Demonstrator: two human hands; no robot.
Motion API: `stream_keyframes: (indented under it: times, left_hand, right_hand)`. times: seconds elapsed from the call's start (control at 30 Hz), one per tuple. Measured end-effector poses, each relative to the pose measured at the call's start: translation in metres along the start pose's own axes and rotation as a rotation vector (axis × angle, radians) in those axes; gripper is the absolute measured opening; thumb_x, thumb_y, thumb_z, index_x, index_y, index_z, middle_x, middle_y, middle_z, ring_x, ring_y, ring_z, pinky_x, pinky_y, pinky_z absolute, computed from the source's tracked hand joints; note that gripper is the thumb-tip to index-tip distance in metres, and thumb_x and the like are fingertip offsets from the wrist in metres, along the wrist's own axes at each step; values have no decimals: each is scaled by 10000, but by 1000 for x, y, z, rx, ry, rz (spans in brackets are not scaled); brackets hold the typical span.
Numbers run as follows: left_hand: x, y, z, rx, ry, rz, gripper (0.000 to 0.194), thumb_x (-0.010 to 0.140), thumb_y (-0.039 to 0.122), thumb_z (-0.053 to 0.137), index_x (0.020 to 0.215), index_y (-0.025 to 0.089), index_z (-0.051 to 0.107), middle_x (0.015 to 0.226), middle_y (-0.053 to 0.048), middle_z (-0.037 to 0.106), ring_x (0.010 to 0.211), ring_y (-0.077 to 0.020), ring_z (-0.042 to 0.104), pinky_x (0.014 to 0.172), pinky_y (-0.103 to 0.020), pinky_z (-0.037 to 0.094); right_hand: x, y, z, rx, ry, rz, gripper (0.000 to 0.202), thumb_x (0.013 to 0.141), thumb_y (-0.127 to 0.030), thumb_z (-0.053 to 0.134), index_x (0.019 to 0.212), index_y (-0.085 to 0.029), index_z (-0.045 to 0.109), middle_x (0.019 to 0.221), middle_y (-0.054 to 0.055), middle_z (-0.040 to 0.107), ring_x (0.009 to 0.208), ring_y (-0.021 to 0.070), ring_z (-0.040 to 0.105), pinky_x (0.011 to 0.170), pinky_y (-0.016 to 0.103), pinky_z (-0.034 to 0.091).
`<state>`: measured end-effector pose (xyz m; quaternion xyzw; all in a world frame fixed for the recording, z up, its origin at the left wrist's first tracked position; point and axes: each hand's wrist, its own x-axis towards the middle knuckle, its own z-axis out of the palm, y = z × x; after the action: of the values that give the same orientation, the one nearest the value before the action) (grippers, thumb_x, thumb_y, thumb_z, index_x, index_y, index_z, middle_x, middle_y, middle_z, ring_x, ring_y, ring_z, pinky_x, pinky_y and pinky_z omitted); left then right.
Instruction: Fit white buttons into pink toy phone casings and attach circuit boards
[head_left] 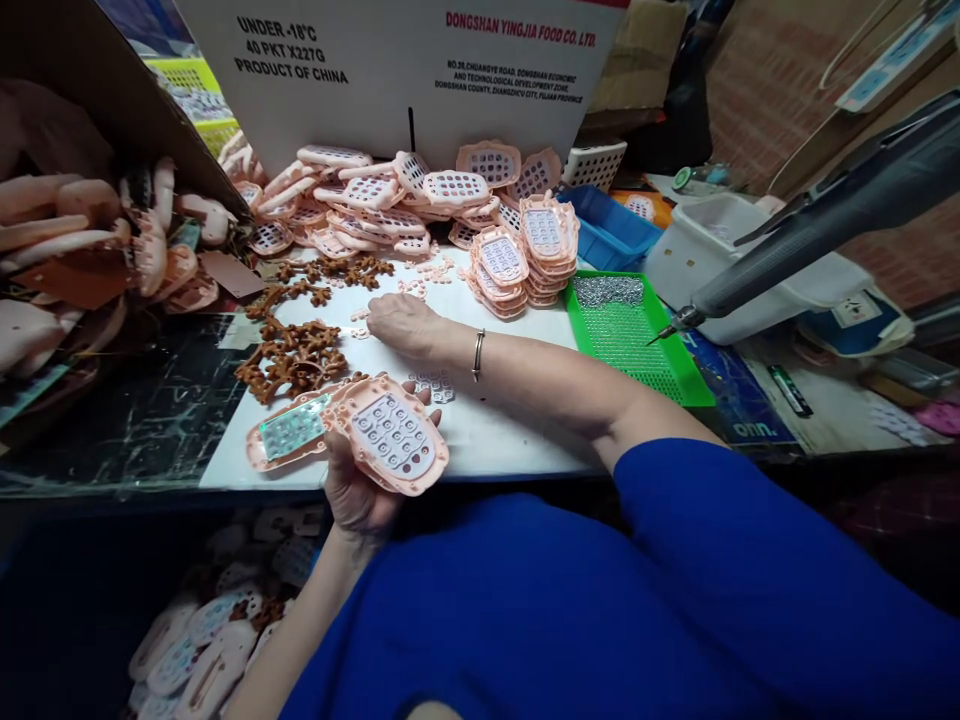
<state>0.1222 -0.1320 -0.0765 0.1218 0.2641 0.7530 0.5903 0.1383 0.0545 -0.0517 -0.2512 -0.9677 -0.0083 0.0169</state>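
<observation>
My left hand (360, 495) holds a pink plastic shell (394, 432) with a pale button pad set inside it, its open side facing up. Beside it, to the left, lies a second shell half with a green circuit board (292, 432), partly behind the first. My right hand (405, 325) reaches across the white work surface (517, 425), fingers bent down among small pink pieces (361, 325); what the fingertips grip is too small to make out. Brown plastic parts (292, 355) are heaped left of my right hand. A loose clear button pad (435, 385) lies below my right forearm.
Pink shells (375, 200) are piled at the back against a white carton (409, 70), with stacked shells (499, 270) to their right. A green tray (675, 375) holds screws; above it hangs an electric screwdriver (795, 220). A blue bin (611, 232) stands behind.
</observation>
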Motion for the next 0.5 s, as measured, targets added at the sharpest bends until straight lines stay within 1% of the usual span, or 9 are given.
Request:
stream_keyframes:
  times: [0.07,0.1,0.13,0.17,0.23,0.3,0.37,0.43,0.5]
  left_hand:
    - [0,0,-1,-3,11,-3,904,560,575,814,1359,321,478,1426,-87,507,1379,-373,333,1119,-552,298]
    - [1,0,-1,-6,20,-2,882,566,577,810,1345,307,496,1413,-93,520,1372,-375,345,1114,-555,306]
    - [1,0,-1,-11,33,3,849,582,583,798,1328,294,515,1398,-95,534,1365,-375,359,1109,-555,316]
    - [2,0,-1,-15,45,8,805,607,583,783,1311,282,533,1386,-93,546,1360,-371,368,1107,-548,325]
    - [4,0,0,-18,68,39,726,641,571,766,1268,262,570,1356,-81,575,1351,-360,387,1099,-510,355]
    - [6,0,3,-7,81,64,712,623,552,787,1234,241,595,1321,-78,601,1345,-353,397,1088,-470,381]
    - [7,0,9,19,77,61,759,570,547,821,1220,221,604,1289,-96,619,1340,-358,403,1077,-466,396]
    - [7,-2,15,47,58,44,786,544,549,833,1220,220,604,1276,-109,624,1339,-367,402,1075,-490,393]
    - [6,-5,21,72,44,40,769,545,543,833,1207,219,614,1266,-117,627,1338,-377,400,1078,-509,384]
  right_hand:
    - [-15,-1,-15,-8,-27,14,352,967,-138,318,1007,-73,662,964,143,677,866,186,613,703,285,435]
    - [-27,-2,-23,3,-9,9,363,983,-176,308,1018,-87,659,968,129,672,873,184,612,692,283,424]
    - [-40,-3,-29,25,35,-16,373,997,-219,302,1023,-102,656,961,113,668,869,175,609,680,277,412]
    - [-54,-4,-33,49,92,-56,382,1008,-264,298,1028,-118,651,954,93,663,863,158,605,675,268,403]
    - [-86,-6,-37,102,294,-236,391,1015,-305,297,996,-138,650,903,57,659,812,116,593,666,245,392]
    - [-116,-10,-35,66,512,-415,345,1008,-272,332,942,-154,649,825,24,654,746,94,579,646,233,385]
    - [-139,-14,-30,-23,666,-521,269,981,-221,404,880,-159,645,754,1,645,690,92,567,623,229,386]
    - [-153,-18,-26,-89,735,-566,212,949,-185,469,825,-155,639,696,-13,630,647,96,558,595,228,388]
    - [-161,-20,-24,-112,749,-581,193,932,-167,497,799,-147,635,664,-16,621,625,98,558,572,226,393]
